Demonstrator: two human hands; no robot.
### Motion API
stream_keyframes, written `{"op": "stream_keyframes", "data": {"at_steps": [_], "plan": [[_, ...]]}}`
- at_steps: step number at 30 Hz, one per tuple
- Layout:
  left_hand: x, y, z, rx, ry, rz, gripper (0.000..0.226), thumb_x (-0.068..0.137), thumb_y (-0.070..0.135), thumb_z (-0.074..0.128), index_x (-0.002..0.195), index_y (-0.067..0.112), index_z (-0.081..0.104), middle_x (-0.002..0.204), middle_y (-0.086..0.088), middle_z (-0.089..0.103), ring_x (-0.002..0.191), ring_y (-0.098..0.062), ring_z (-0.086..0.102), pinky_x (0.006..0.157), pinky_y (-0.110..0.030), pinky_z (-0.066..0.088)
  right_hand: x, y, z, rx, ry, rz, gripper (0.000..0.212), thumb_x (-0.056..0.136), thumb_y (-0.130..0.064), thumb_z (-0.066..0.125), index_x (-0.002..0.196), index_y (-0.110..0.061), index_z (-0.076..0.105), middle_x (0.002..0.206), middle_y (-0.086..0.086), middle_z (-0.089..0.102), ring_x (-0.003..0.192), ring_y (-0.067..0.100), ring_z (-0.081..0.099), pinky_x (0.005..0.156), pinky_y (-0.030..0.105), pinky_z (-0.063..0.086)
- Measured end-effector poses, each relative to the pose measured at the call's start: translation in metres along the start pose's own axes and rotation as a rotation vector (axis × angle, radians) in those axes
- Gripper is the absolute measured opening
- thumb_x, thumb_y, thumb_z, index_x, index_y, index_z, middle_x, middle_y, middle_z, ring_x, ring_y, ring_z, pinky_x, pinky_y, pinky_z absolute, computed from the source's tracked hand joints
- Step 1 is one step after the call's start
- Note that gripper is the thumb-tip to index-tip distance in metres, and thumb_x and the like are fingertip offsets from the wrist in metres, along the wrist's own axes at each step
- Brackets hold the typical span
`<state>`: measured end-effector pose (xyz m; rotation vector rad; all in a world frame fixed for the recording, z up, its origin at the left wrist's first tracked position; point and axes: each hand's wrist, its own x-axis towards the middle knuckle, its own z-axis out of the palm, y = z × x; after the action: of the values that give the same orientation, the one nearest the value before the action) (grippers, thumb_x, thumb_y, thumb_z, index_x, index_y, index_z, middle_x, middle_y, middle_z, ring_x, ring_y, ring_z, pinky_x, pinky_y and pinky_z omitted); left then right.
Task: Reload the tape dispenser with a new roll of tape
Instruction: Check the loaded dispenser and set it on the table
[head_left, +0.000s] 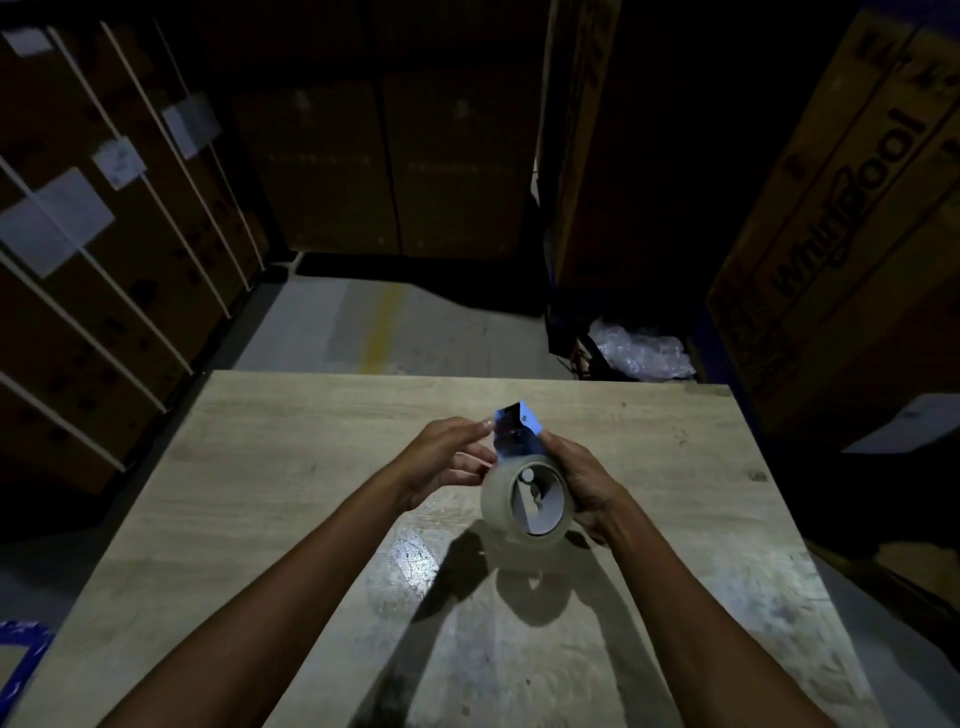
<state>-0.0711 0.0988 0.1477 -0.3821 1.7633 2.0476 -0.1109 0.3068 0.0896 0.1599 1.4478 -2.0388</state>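
Observation:
A roll of clear tape (496, 512) sits on a tape dispenser whose blue metal head (517, 423) points away from me, held above a wooden table (291, 457). My right hand (584, 486) grips the dispenser from the right side, behind the roll. My left hand (449, 454) is at the left of the head, fingertips pinched near the tape end by the blade. The dispenser's handle is hidden behind the roll and my right hand.
Tall strapped cardboard boxes (104, 234) stand at the left, more boxes at the back and a large printed carton (841, 249) at the right. Crumpled plastic wrap (641, 348) lies on the floor beyond the table. The room is dim.

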Motion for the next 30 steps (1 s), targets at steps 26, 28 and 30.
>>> {"op": "stream_keyframes", "data": {"at_steps": [26, 28, 30], "plan": [[0.031, -0.146, -0.022, 0.110, 0.311, -0.288, 0.016, 0.075, 0.001, 0.075, 0.065, 0.009, 0.065, 0.055, -0.003, 0.057, 0.052, -0.015, 0.052, 0.050, -0.022, 0.042, 0.018, 0.127, -0.009, -0.593, 0.307, -0.034, 0.022, 0.098, -0.023, 0.054, 0.098, -0.009, 0.071, 0.097, 0.010, 0.071, 0.090, 0.022, 0.064, 0.085, 0.041, 0.050], [0.032, -0.147, -0.029, 0.120, 0.341, -0.265, 0.012, 0.075, -0.002, 0.074, 0.069, 0.006, 0.067, 0.054, -0.003, 0.058, 0.049, -0.012, 0.052, 0.044, -0.018, 0.041, 0.023, 0.131, 0.000, -0.612, 0.321, -0.028, 0.020, 0.097, -0.026, 0.054, 0.096, -0.014, 0.070, 0.096, 0.007, 0.071, 0.089, 0.022, 0.065, 0.084, 0.041, 0.051], [0.033, -0.148, -0.036, 0.145, 0.359, -0.239, 0.009, 0.074, -0.004, 0.074, 0.071, 0.004, 0.069, 0.052, -0.001, 0.059, 0.046, -0.009, 0.053, 0.042, -0.016, 0.041, 0.029, 0.134, 0.007, -0.672, 0.339, -0.032, 0.019, 0.097, -0.027, 0.053, 0.097, -0.018, 0.070, 0.096, 0.005, 0.071, 0.091, 0.023, 0.065, 0.085, 0.041, 0.051]]}}
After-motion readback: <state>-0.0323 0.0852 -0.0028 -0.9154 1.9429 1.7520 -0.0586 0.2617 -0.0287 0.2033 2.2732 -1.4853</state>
